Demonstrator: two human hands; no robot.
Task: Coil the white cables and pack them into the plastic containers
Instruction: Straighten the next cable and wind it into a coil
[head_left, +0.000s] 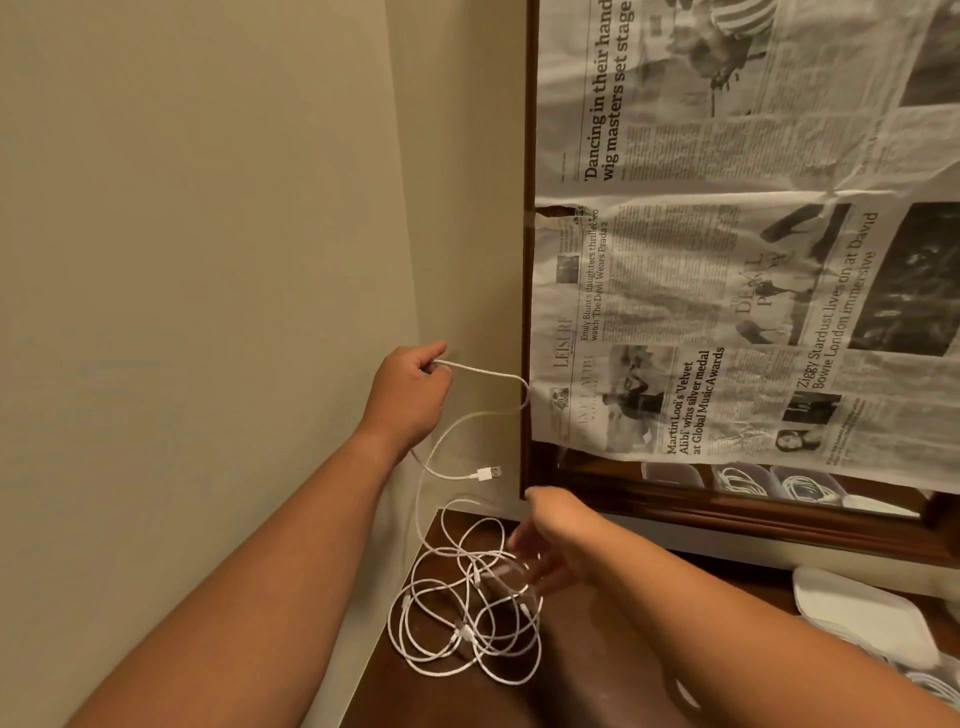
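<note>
While the white cable (483, 369) dangles, left fingers (427, 367) pinch it.

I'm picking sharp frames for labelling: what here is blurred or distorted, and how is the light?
Head view: the right hand is smeared by motion blur above the tangled white cable pile; the left hand, pinching a thin white cable, is sharp; the newspaper sheet's headlines read clearly; the dark wooden frame's edges slant, likely wide-angle lens or head tilt; light is warm, dim, without glare.
</note>
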